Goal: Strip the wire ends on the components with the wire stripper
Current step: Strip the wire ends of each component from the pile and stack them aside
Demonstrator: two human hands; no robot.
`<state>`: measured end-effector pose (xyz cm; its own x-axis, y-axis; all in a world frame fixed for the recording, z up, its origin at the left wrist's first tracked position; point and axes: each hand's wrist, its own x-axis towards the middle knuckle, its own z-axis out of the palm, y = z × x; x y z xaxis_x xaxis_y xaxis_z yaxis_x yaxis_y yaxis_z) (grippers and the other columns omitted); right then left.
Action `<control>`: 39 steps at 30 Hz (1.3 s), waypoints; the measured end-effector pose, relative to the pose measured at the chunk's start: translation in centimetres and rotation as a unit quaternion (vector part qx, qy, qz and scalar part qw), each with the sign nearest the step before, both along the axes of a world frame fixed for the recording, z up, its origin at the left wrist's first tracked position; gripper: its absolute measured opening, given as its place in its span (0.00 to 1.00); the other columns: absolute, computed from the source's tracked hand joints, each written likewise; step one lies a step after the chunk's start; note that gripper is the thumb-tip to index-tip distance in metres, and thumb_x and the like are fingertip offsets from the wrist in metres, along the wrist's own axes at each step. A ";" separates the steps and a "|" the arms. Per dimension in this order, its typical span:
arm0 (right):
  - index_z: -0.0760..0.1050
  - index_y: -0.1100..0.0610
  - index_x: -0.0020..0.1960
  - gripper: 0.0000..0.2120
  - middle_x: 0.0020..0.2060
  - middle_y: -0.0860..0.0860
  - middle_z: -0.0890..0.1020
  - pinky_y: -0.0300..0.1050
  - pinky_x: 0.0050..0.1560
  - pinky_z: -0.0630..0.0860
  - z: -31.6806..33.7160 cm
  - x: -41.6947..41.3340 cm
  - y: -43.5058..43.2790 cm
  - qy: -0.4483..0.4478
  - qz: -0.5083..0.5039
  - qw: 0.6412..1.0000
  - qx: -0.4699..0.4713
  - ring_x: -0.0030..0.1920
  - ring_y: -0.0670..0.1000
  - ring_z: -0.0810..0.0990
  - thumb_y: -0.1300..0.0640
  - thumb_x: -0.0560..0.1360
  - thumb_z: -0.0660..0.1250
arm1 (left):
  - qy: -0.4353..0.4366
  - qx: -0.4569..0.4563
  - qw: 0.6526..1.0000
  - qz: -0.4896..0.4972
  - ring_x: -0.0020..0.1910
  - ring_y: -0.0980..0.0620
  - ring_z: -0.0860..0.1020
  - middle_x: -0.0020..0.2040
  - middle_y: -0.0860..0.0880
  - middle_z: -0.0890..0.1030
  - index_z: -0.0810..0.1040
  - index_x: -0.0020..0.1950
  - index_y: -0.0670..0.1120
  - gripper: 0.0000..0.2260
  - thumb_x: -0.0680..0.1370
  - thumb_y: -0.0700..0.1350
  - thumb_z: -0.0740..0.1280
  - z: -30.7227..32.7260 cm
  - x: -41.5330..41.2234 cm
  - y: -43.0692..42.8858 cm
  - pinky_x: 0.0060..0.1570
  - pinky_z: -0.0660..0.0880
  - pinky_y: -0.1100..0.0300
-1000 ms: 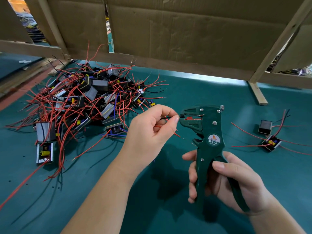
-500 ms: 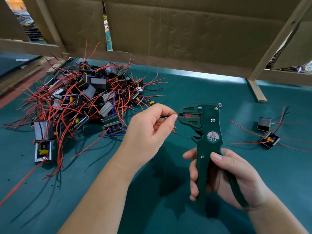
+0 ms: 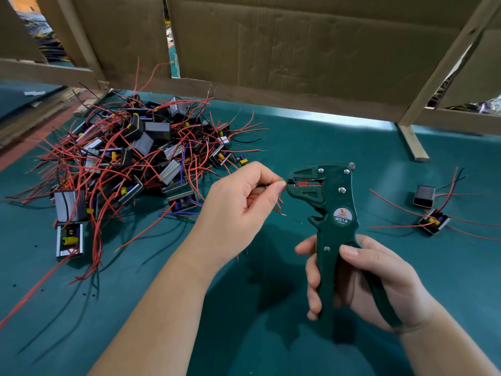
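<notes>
Green wire stripper [image 3: 339,202]: stood upright above the table, head turned left, just right of the left hand's fingertips; matt dark-green body with silver rivets, a round label reading W01A, ribbed teeth and a red insert in the head.
Jaws: nearly closed at the wire's end; whether they bit it could not be told.
Right hand [image 3: 379,280]: wrapped round both long handles low down, fingers curled over the left handle, thumb laid across the front; the handles stood apart in a narrow V.
Left hand [image 3: 238,210]: thumb and forefinger pinched a thin black wire [image 3: 261,185], the other fingers folded into the palm; the thumb tip sat just beside the stripper's mouth.
Black wire: ran level from the pinch into the head.
Red wires [image 3: 276,210]: trailed from under the left palm, one ending in a bare tip below the head; what they joined was hidden.
Pile of components [image 3: 130,158]: lay well left, small boxy black and silver blocks with yellow parts, tangled in red and black leads.
Two components [image 3: 433,222]: lay well right of the stripper, leads splayed.
Table [image 3: 298,137]: smooth teal mat.
Cardboard wall [image 3: 298,50]: creased brown sheets behind pale wooden battens.
</notes>
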<state>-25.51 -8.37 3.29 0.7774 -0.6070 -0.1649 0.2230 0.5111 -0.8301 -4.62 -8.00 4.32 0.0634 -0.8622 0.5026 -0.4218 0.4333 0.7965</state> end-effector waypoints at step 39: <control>0.73 0.68 0.62 0.26 0.46 0.65 0.78 0.65 0.50 0.75 -0.4 1.2 0.4 -0.093 0.035 0.994 0.047 0.44 0.65 0.79 0.53 0.70 0.71 | 0.033 0.042 0.999 0.000 0.39 0.53 0.77 0.43 0.59 0.79 0.74 0.49 0.51 0.03 0.78 0.48 0.63 -1.1 0.2 -0.6 0.41 0.73 0.61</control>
<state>-24.27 -7.99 2.90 0.8391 -0.5397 -0.0677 0.3299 0.6040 -0.7255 -4.45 -8.65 3.26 0.0939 -0.9009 0.4237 -0.3667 0.3643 0.8560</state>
